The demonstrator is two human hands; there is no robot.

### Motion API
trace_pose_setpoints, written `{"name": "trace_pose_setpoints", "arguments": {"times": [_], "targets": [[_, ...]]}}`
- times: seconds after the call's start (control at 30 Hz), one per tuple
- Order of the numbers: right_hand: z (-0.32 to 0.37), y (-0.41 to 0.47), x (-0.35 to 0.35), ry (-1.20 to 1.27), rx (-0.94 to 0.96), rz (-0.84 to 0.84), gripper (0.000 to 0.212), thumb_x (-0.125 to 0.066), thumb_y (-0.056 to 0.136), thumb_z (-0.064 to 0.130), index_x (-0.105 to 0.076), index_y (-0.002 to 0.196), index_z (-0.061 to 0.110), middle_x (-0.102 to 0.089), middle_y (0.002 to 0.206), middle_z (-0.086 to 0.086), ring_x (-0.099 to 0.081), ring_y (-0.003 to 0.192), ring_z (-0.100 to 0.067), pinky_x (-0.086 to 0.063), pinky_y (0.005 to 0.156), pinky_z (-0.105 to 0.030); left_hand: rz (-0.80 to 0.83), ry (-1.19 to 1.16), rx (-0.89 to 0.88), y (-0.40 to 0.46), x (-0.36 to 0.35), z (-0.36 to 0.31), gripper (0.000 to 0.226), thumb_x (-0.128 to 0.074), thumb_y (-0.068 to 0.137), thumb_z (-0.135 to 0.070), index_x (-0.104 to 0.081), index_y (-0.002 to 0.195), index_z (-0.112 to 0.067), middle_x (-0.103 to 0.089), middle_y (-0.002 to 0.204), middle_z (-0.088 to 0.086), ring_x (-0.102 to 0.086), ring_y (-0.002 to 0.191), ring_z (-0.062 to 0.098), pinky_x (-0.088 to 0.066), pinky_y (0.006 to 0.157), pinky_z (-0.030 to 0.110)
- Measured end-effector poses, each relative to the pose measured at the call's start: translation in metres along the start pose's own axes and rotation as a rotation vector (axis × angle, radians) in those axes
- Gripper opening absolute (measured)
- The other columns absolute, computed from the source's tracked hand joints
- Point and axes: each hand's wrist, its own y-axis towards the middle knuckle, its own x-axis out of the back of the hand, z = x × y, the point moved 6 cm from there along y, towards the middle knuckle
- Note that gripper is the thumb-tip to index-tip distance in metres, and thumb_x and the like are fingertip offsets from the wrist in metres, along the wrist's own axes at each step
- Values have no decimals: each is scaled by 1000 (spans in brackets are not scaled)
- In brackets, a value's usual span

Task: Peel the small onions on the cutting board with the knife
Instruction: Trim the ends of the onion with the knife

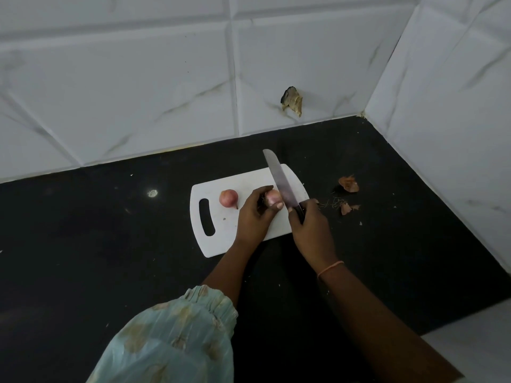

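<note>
A white cutting board with a handle slot lies on the black counter. My left hand pinches a small pinkish onion above the board's middle. My right hand grips the dark handle of a knife; its blade points away from me and its edge lies against the right side of that onion. A second small onion with its skin on rests on the board, left of my left hand and near the handle slot.
Loose brown onion skins and root scraps lie on the black counter right of the board. White tiled walls close the back and right side. A brown stain or chip marks the back wall.
</note>
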Motion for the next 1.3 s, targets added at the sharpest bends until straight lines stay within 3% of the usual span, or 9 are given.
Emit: {"name": "trace_pose_setpoints", "arguments": {"times": [0.1, 0.23, 0.37, 0.57, 0.7, 0.9, 1.0, 1.1, 1.3], "targets": [[-7, 1, 3, -51, -24, -31, 18, -53, 97, 31, -52, 104, 15, -63, 90, -3, -62, 82, -19, -51, 69, -38, 15, 10, -4, -1, -2, -1, 45, -71, 91, -31, -57, 133, -20, -63, 128, -7, -59, 113, 3, -43, 90, 4], [-7, 3, 5, -41, -20, -85, 18, -54, 97, 33, -51, 103, 17, -61, 86, 1, -60, 78, -18, -50, 65, -38, 7, -2, 6, 0, -1, 0, 45, -71, 91, -33, -58, 132, -21, -65, 125, -8, -60, 112, 2, -43, 88, 5], [-7, 19, 5, 244, -100, -82, 19, -70, 88, 31, -63, 93, 14, -63, 79, 5, -61, 73, -7, -45, 63, -14, 6, -54, 2, -1, 0, 0, 43, -74, 90, -29, -59, 129, -20, -66, 120, -10, -61, 110, -2, -47, 89, 10], [-8, 44, -11, 276, -118, 100, 12, -72, 86, 25, -70, 86, 13, -70, 77, -5, -58, 59, -12, -41, 55, -26, 5, -98, 5, -2, 0, 3, 43, -76, 88, -26, -59, 126, -19, -68, 114, -8, -64, 107, 5, -51, 91, 19], [-10, 47, -12, 176, -64, 97, 11, -67, 88, 18, -70, 88, 7, -67, 80, -8, -62, 75, -18, -45, 63, -26, 21, -93, -8, -2, -1, 3, 45, -77, 87, -27, -59, 127, -20, -67, 117, -8, -64, 109, 9, -53, 94, 27], [-7, 55, -16, 117, -87, 193, 13, -63, 90, 14, -67, 89, 1, -64, 71, -10, -52, 50, -15, -37, 41, -20, 20, -73, -14, -1, -1, 0, 42, -76, 88, -24, -60, 126, -20, -66, 118, -9, -64, 109, 7, -54, 93, 25], [-3, 61, -19, -44, -5, 231, 13, -60, 92, 15, -65, 93, 3, -67, 85, -12, -59, 69, -19, -43, 56, -25, 22, -47, -7, -1, -1, -3, 39, -74, 90, -26, -58, 125, -26, -65, 120, -11, -62, 109, 3, -51, 92, 17], [3, 62, -20, -151, 93, 221, 14, -58, 94, 18, -63, 96, 5, -64, 87, -7, -60, 81, -19, -48, 71, -32, 22, -35, 8, 0, 0, -5, 40, -71, 92, -26, -57, 129, -26, -64, 121, -13, -61, 110, -1, -48, 92, 11], [5, 66, -19, -165, 184, 300, 11, -59, 93, 17, -60, 94, 6, -65, 85, -8, -62, 79, -21, -50, 70, -38, 11, -58, 35, 0, 1, -1, 40, -72, 91, -21, -58, 129, -22, -65, 118, -15, -61, 110, -2, -48, 94, 15]]}}
